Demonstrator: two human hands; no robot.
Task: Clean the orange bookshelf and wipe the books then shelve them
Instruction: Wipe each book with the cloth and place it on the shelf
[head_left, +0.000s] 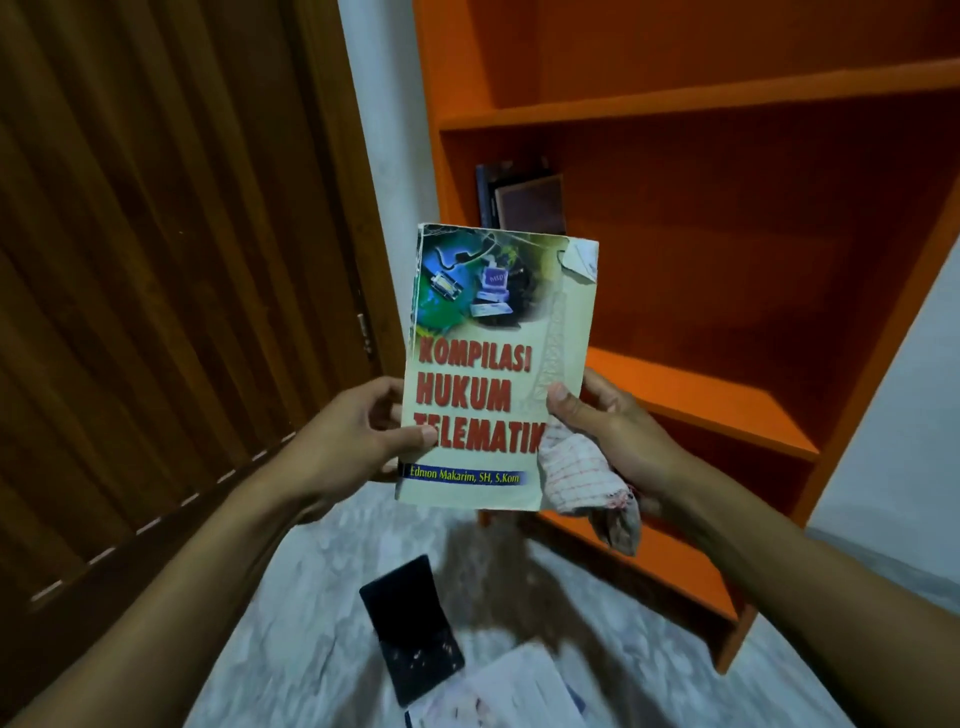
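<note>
I hold a cream paperback (493, 364) with red title letters upright in front of the orange bookshelf (701, 104). My left hand (358, 431) grips its lower left edge, thumb on the cover. My right hand (602, 421) pinches the right edge with the thumb and also holds a white checked cloth (582, 478) that hangs below it. Two dark books (519, 200) lean at the left end of the middle shelf, partly hidden behind the paperback.
A brown slatted wooden door (156, 260) fills the left side. On the pale marbled floor (311, 597) lie a black book (410, 629) and a white book or papers (509, 691). The lower shelves (727, 405) show bare orange boards.
</note>
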